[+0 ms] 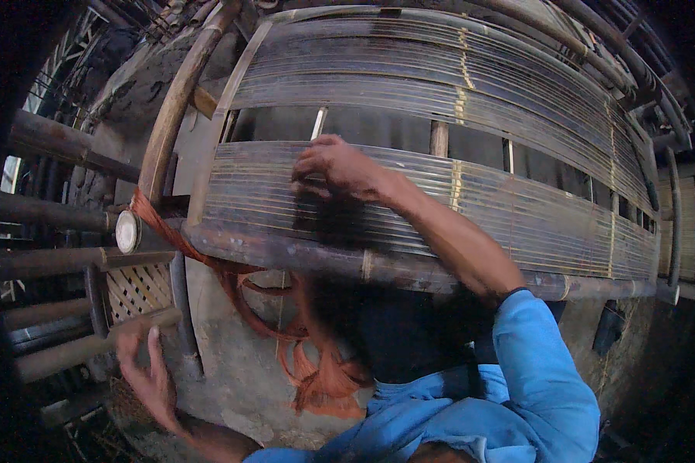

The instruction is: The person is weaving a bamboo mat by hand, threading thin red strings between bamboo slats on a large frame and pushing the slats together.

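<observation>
My right hand (340,166) reaches up over a wide rack of thin, pale, shiny strips (409,193) laid side by side on a bamboo frame. Its fingers are curled close at the strips; what they hold, if anything, is hidden. Beneath that hand, a dark blurred patch covers part of the strips, and I cannot make out what it is. At the lower left my left hand (145,374) is raised, thumb and fingers apart, with nothing seen in it. It is nearest to a small woven lattice panel (137,292).
A thick bamboo pole (301,253) forms the rack's near edge. Orange-red netting (328,382) is tied at its left end and hangs down in loops. An upright pole (174,116) stands at the left, beside several horizontal bamboo poles (58,208). A dark cylinder (608,328) hangs at the right.
</observation>
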A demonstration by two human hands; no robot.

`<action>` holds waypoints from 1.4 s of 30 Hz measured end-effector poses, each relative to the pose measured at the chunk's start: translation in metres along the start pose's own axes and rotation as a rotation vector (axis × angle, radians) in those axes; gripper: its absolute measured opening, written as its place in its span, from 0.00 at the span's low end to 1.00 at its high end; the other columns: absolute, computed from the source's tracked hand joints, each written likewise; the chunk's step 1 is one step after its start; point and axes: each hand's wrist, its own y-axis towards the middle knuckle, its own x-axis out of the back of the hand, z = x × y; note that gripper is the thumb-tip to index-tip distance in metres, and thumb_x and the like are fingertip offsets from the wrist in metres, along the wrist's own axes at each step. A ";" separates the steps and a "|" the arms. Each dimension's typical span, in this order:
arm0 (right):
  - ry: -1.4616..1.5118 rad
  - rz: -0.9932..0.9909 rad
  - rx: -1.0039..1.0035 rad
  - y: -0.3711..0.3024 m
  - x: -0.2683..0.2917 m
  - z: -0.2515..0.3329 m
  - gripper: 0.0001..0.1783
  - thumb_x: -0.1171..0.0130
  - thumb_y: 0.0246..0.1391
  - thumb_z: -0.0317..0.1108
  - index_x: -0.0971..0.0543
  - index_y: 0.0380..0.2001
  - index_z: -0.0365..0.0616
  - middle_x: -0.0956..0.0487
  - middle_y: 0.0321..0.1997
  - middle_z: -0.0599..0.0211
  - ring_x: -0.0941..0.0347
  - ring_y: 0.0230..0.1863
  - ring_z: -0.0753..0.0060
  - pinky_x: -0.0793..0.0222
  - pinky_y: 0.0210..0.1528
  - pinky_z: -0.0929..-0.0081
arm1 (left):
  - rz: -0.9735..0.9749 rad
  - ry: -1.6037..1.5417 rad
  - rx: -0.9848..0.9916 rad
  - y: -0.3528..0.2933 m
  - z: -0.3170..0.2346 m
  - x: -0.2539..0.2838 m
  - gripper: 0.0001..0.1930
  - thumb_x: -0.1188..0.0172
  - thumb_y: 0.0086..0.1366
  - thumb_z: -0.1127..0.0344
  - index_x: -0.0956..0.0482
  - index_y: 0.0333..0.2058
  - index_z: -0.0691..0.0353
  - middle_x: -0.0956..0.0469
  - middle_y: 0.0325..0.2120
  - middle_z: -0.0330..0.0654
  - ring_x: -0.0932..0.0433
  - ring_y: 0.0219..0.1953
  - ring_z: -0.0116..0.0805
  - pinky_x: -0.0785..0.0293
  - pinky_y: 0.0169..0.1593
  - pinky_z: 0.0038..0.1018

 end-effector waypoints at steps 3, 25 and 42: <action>-0.052 0.267 -0.085 0.007 -0.010 0.047 0.11 0.33 0.57 0.40 0.15 0.41 0.48 0.17 0.36 0.65 0.20 0.43 0.55 0.29 0.52 0.56 | 0.021 -0.245 -0.342 0.026 -0.082 -0.060 0.33 0.28 0.58 0.68 0.27 0.62 0.64 0.26 0.60 0.46 0.27 0.61 0.40 0.35 0.67 0.36; -0.402 0.090 -0.660 -0.004 0.069 -0.055 0.18 0.42 0.58 0.40 0.15 0.48 0.46 0.16 0.48 0.47 0.19 0.48 0.40 0.24 0.51 0.52 | 0.163 0.161 -0.592 0.219 -0.138 -0.302 0.14 0.31 0.57 0.56 0.11 0.32 0.61 0.16 0.28 0.54 0.15 0.35 0.53 0.20 0.41 0.42; -0.301 -0.032 -0.646 0.007 0.051 -0.047 0.16 0.39 0.60 0.42 0.15 0.44 0.44 0.17 0.35 0.47 0.18 0.37 0.45 0.26 0.41 0.54 | 0.474 -0.373 -0.736 0.184 -0.175 -0.333 0.14 0.34 0.60 0.65 0.14 0.44 0.62 0.18 0.49 0.47 0.22 0.53 0.48 0.27 0.57 0.34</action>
